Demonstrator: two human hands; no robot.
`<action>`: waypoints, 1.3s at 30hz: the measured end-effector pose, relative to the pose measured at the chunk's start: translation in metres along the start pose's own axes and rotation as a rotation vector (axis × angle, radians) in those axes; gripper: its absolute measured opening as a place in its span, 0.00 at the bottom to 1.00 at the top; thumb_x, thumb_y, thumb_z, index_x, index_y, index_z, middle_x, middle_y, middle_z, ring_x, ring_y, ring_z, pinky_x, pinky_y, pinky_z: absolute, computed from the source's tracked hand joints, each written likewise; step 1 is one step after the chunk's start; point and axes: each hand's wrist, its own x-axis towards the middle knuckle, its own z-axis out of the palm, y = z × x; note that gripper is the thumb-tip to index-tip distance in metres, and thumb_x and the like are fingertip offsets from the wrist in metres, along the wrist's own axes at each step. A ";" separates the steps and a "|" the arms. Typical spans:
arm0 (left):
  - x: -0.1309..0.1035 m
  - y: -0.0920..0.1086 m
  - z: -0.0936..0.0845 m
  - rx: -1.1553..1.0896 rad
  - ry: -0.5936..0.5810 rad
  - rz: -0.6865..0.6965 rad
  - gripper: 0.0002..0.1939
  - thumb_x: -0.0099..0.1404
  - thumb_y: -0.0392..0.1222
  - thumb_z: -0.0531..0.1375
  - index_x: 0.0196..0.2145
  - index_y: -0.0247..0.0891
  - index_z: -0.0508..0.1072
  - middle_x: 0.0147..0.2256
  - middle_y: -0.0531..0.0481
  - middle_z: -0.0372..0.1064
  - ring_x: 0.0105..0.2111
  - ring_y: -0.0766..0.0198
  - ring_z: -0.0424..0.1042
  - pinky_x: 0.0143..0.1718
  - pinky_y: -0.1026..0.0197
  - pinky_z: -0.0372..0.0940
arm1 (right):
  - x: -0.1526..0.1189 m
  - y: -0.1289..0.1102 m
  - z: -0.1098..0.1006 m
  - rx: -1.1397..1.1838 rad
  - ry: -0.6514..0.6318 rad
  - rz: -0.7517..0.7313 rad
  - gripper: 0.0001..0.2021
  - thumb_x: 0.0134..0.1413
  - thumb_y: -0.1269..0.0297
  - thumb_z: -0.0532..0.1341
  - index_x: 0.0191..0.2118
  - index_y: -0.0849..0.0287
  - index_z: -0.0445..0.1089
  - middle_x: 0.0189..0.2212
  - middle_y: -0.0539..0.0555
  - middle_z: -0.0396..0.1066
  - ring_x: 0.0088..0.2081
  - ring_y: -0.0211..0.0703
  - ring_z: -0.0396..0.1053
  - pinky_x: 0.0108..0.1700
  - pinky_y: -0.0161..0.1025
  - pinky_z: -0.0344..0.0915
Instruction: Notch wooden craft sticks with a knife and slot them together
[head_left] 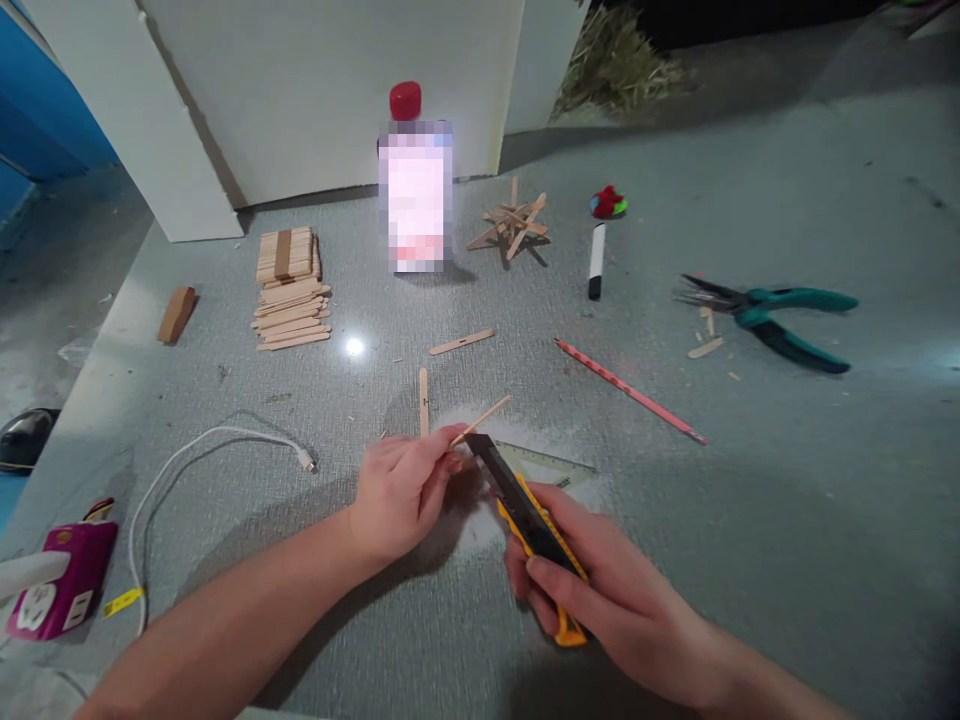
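A thin wooden stick [491,411] is pinched between the fingers of my left hand [401,490] and points up to the right. My right hand [592,590] is wrapped round a yellow and black utility knife [536,530]. The knife's dark blade tip touches or nearly touches the stick beside my left fingertips. Under and behind the knife lies a clear triangular ruler [547,462] on pale dust. Another wooden stick [424,400] with a dark mark lies just behind my left hand, and a marked stick [462,342] rests farther back.
Stacked sticks [289,290], a red-capped bottle [406,100] and a stick pile [514,225] stand at the back. A pencil [630,390], a marker [596,262] and teal pliers [780,312] lie right. Left are a white cable [217,430], a wooden block [177,315] and a tissue pack [71,580].
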 end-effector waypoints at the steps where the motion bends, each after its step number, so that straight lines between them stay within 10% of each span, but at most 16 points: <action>1: -0.001 -0.001 0.001 0.024 0.007 0.015 0.16 0.74 0.39 0.51 0.53 0.36 0.73 0.32 0.47 0.80 0.28 0.65 0.77 0.34 0.63 0.69 | 0.000 0.000 0.000 -0.011 -0.001 0.001 0.24 0.66 0.46 0.54 0.58 0.57 0.55 0.29 0.50 0.69 0.23 0.33 0.63 0.25 0.32 0.62; 14: 0.006 0.002 -0.001 0.353 0.019 0.163 0.13 0.74 0.36 0.49 0.47 0.33 0.72 0.27 0.48 0.76 0.24 0.65 0.72 0.26 0.64 0.59 | 0.000 0.003 -0.003 0.003 0.038 -0.023 0.25 0.68 0.45 0.50 0.59 0.58 0.56 0.24 0.45 0.65 0.19 0.33 0.62 0.22 0.31 0.61; 32: 0.011 0.007 -0.003 0.522 -0.015 0.208 0.10 0.71 0.34 0.49 0.33 0.37 0.67 0.19 0.55 0.66 0.17 0.66 0.65 0.20 0.62 0.54 | 0.007 0.001 -0.002 -0.798 0.352 -0.225 0.17 0.64 0.63 0.50 0.55 0.59 0.64 0.32 0.56 0.77 0.28 0.45 0.75 0.31 0.38 0.67; 39: 0.010 0.002 -0.001 0.566 -0.001 0.249 0.09 0.73 0.34 0.49 0.37 0.35 0.67 0.20 0.55 0.68 0.18 0.67 0.66 0.20 0.62 0.55 | 0.001 -0.003 0.000 -0.027 0.119 0.089 0.20 0.67 0.48 0.50 0.54 0.57 0.61 0.21 0.43 0.63 0.15 0.33 0.63 0.19 0.31 0.60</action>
